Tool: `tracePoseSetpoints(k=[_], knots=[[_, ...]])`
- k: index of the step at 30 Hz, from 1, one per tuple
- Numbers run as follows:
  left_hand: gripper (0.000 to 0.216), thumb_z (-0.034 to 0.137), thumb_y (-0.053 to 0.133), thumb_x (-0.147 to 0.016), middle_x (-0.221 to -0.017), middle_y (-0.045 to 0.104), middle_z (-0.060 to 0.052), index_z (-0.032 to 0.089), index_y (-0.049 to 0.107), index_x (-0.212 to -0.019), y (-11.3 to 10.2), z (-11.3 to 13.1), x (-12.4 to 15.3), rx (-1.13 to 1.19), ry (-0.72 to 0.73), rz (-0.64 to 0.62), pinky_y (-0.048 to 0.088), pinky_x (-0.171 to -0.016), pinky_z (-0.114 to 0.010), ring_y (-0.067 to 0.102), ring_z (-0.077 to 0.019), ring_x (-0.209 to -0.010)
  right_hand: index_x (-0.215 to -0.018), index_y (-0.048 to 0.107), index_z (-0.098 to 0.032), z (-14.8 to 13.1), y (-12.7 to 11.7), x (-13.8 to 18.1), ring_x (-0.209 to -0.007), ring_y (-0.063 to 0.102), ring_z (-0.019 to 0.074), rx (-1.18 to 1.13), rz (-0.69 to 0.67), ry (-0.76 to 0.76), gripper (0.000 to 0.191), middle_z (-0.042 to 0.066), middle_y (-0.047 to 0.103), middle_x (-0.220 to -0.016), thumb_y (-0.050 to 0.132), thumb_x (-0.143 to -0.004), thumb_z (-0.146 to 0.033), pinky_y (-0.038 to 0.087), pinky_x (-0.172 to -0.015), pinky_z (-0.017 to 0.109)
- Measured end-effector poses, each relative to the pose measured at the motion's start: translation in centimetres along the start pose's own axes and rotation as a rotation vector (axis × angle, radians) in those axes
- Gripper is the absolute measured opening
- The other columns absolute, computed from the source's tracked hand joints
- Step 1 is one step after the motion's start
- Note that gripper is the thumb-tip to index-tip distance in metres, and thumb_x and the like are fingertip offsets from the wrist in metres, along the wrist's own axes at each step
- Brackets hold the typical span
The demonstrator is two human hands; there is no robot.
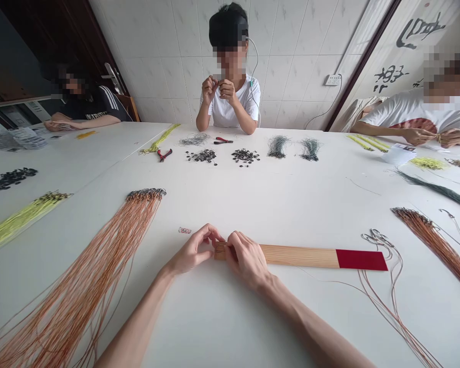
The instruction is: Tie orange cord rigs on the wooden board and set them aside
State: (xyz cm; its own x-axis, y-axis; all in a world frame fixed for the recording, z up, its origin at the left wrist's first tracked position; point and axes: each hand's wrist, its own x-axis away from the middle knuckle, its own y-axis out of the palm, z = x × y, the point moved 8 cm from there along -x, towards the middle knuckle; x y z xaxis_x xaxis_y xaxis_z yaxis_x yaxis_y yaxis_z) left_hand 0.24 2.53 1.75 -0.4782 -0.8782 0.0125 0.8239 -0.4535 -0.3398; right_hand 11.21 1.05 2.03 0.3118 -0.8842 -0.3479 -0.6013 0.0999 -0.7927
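A long flat wooden board (299,254) with a dark red end lies crosswise in front of me, and thin lines run along its bare wood. At its left end, my left hand (193,251) is curved with the thumb and fingertips against the board's end. My right hand (249,258) rests on the board close by, its fingers curled in and pressed together. Whatever is between those fingers is hidden. Beside the red end lie several large hooks (377,236) on orange-brown lines. A small printed label (184,230) is on the table above my left hand.
Bundles of orange-brown line with hooks lie at left (115,240) and right (433,240). A yellow line bundle (23,220) is further left. Across the white table (222,194) are piles of small black parts (245,156) and red-handled pliers (164,155). Three people sit around it.
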Motion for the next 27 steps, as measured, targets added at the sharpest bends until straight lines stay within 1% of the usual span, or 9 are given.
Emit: tracePoseSetpoints(k=[7, 13, 18, 21, 27], knots=[[0.033, 0.000, 0.038, -0.062, -0.087, 0.053, -0.001, 0.021, 0.048, -0.085, -0.3, 0.0, -0.1, 0.097, 0.005, 0.053, 0.033, -0.075, -0.029, 0.048, -0.0168, -0.088, -0.068, 0.033, -0.019, -0.1, -0.2, 0.1, -0.052, 0.032, 0.0085, 0.005, 0.037, -0.038, 0.015, -0.002, 0.044, -0.064, 0.035, -0.081, -0.012, 0.021, -0.047, 0.021], [0.034, -0.001, 0.038, -0.061, -0.089, 0.058, -0.003, 0.020, 0.049, -0.086, -0.5, -0.4, -0.2, 0.170, -0.009, 0.087, 0.035, -0.074, -0.030, 0.050, -0.0171, -0.087, -0.067, 0.034, -0.019, -0.2, -0.1, 0.2, -0.053, 0.034, 0.0088, 0.011, 0.043, -0.042, 0.015, -0.002, 0.046, -0.064, 0.036, -0.080, -0.011, 0.020, -0.047, 0.021], [0.029, 0.002, 0.041, -0.062, -0.085, 0.059, -0.004, 0.018, 0.050, -0.084, -0.9, -0.7, -0.3, 0.217, -0.016, 0.147, 0.038, -0.073, -0.030, 0.049, -0.0153, -0.076, -0.067, 0.034, -0.019, -0.3, -0.2, 0.3, -0.053, 0.034, 0.0094, 0.030, 0.063, -0.068, 0.015, -0.002, 0.046, -0.063, 0.036, -0.079, -0.010, 0.020, -0.048, 0.022], [0.026, 0.003, 0.041, -0.063, -0.083, 0.058, -0.004, 0.018, 0.050, -0.082, -1.1, -0.8, -0.3, 0.219, -0.023, 0.175, 0.039, -0.072, -0.029, 0.049, -0.0147, -0.075, -0.067, 0.034, -0.019, -0.5, -0.3, 0.3, -0.053, 0.035, 0.0099, 0.025, 0.059, -0.076, 0.015, -0.001, 0.046, -0.062, 0.035, -0.078, -0.009, 0.020, -0.048, 0.022], [0.020, 0.005, 0.042, -0.068, -0.082, 0.056, -0.004, 0.017, 0.051, -0.081, -1.2, -0.9, -0.3, 0.234, -0.030, 0.192, 0.040, -0.072, -0.027, 0.050, -0.0136, -0.073, -0.067, 0.035, -0.020, -0.1, -0.3, 0.1, -0.052, 0.034, 0.0099, -0.001, 0.019, -0.019, 0.014, -0.001, 0.047, -0.063, 0.035, -0.078, -0.010, 0.021, -0.047, 0.022]])
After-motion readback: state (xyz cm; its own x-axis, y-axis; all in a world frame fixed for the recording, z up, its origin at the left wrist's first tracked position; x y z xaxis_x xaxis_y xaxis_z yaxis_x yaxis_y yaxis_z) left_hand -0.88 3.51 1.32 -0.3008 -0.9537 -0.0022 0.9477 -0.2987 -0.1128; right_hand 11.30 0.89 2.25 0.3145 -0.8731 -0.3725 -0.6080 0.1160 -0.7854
